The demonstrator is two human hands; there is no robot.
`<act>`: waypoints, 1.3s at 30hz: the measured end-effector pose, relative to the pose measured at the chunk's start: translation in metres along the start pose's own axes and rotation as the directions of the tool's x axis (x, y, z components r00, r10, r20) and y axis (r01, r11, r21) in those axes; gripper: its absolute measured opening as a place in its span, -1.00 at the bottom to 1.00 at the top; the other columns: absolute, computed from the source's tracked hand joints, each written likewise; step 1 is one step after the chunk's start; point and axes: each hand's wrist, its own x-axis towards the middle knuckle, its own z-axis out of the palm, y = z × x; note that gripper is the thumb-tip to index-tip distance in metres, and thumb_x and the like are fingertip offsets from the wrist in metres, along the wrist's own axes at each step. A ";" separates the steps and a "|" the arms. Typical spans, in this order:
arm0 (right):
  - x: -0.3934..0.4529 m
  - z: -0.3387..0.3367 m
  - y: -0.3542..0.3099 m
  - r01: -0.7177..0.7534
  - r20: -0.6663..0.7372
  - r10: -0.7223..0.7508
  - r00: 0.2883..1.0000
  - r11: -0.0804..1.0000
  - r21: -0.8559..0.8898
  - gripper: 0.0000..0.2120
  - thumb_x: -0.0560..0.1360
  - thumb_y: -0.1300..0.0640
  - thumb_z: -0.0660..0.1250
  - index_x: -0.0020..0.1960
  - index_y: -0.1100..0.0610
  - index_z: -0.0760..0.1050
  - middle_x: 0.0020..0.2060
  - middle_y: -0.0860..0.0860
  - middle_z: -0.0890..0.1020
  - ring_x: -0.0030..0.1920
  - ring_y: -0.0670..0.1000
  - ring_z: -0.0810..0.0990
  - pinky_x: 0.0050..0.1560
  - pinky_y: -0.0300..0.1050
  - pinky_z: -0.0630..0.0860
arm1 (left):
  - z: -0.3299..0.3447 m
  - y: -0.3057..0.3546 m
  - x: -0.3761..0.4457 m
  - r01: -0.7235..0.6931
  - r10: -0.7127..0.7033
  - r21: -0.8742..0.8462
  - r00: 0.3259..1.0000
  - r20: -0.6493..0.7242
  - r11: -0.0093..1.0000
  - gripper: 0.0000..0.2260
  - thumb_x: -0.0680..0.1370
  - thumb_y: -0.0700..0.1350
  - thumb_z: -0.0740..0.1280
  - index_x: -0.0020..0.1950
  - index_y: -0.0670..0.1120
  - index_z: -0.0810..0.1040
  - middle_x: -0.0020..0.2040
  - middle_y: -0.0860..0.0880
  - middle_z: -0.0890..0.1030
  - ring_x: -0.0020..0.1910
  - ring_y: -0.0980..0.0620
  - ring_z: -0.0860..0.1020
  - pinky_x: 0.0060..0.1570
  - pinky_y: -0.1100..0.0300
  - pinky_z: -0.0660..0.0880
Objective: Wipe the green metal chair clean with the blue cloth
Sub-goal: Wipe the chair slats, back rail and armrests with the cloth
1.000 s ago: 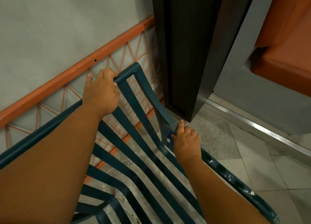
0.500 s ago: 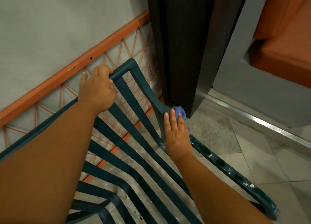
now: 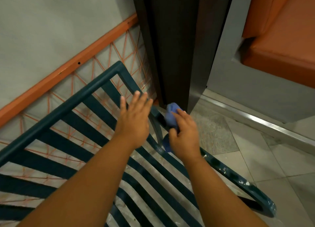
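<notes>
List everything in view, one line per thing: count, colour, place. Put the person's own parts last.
metal chair: one, dark green with chipped paint, slatted, fills the lower left and centre.
blue cloth: one, bunched against the chair's right side rail, near the foot of the dark post.
orange frame: one, with orange cord lacing below it, against the grey wall behind the chair.
dark post: one, dark brown, top centre, reaching the floor.
orange cushion: one, upper right.
tiled floor: grey, lower right.
left hand: one, open and flat, fingers spread, over the chair's slats beside the cloth.
right hand: one, closed on the cloth at the rail.
</notes>
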 end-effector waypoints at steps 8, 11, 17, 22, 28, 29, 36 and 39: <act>-0.017 0.033 0.036 0.212 0.317 -0.040 0.947 0.822 -0.529 -0.24 0.60 0.09 0.15 0.50 -0.13 -0.37 0.50 -0.04 -0.35 0.53 0.15 -0.21 0.49 0.13 -0.15 | 0.029 0.034 0.009 -0.089 0.019 0.168 0.926 0.378 0.982 -0.24 0.57 -0.09 0.21 0.53 0.06 -0.31 0.54 -0.05 -0.35 0.50 -0.11 -0.37 0.40 -0.25 -0.34; -0.014 0.030 0.031 0.107 0.246 0.045 0.968 0.815 -0.569 -0.38 0.61 -0.07 0.04 0.54 -0.09 -0.24 0.53 0.09 0.06 0.40 0.20 0.25 0.38 0.14 0.18 | 0.031 0.035 0.008 -0.072 0.013 0.144 0.927 0.375 0.987 -0.20 0.55 -0.15 0.21 0.51 -0.02 -0.37 0.54 -0.06 -0.36 0.50 -0.08 -0.37 0.44 -0.15 -0.31; 0.015 0.027 0.015 -0.055 0.233 0.210 0.950 0.843 -0.535 -0.52 0.61 -0.11 0.01 0.48 -0.01 0.06 0.30 0.15 0.43 0.19 0.19 0.46 0.16 0.12 0.35 | 0.035 0.034 0.005 -0.071 0.018 0.124 0.925 0.379 0.990 -0.24 0.55 -0.25 0.14 0.49 -0.07 -0.40 0.52 -0.05 -0.40 0.48 -0.06 -0.40 0.48 -0.14 -0.27; -0.031 0.018 0.045 0.199 0.311 0.023 0.950 0.723 -0.662 -0.23 0.55 0.11 0.19 0.53 -0.04 -0.27 0.53 0.13 0.00 0.40 0.23 0.22 0.38 0.18 0.19 | 0.039 0.035 0.004 -0.071 0.009 0.151 0.927 0.376 0.986 -0.18 0.53 -0.23 0.19 0.48 -0.07 -0.42 0.50 -0.07 -0.43 0.48 -0.08 -0.41 0.43 -0.13 -0.32; 0.015 0.012 0.037 -0.115 0.246 0.251 0.936 0.881 -0.459 -0.56 0.62 -0.18 -0.12 0.19 0.08 0.36 0.03 0.13 0.59 -0.05 0.11 0.56 -0.02 0.03 0.50 | 0.038 0.039 0.003 -0.058 0.005 0.131 0.927 0.376 0.990 -0.21 0.49 -0.33 0.12 0.50 -0.09 -0.39 0.50 -0.08 -0.44 0.48 -0.09 -0.41 0.47 -0.14 -0.28; 0.016 0.010 0.036 -0.119 0.259 0.261 0.930 0.880 -0.460 -0.57 0.63 -0.17 -0.11 0.19 0.08 0.36 0.03 0.14 0.59 -0.05 0.11 0.56 -0.05 0.01 0.49 | 0.038 0.040 0.003 -0.056 0.004 0.126 0.926 0.377 0.991 -0.20 0.49 -0.34 0.12 0.51 -0.09 -0.39 0.50 -0.07 -0.44 0.48 -0.09 -0.41 0.47 -0.14 -0.28; -0.043 -0.002 0.062 0.158 0.309 0.075 0.948 0.732 -0.663 -0.26 0.56 0.06 0.24 0.54 -0.06 -0.18 0.47 0.15 0.20 0.33 0.21 0.35 0.34 0.18 0.28 | 0.037 0.042 0.003 -0.049 -0.004 0.130 0.923 0.385 0.990 -0.19 0.50 -0.32 0.16 0.49 -0.10 -0.40 0.50 -0.10 -0.44 0.48 -0.11 -0.41 0.45 -0.14 -0.28; -0.020 -0.008 0.062 0.009 0.225 0.155 0.962 0.805 -0.594 -0.59 0.63 -0.15 -0.03 0.35 0.05 0.27 0.15 0.13 0.53 0.05 0.13 0.54 0.11 0.06 0.46 | 0.036 0.043 0.003 -0.051 -0.004 0.130 0.920 0.391 0.990 -0.20 0.50 -0.33 0.15 0.50 -0.11 -0.39 0.50 -0.09 -0.43 0.48 -0.10 -0.41 0.44 -0.12 -0.29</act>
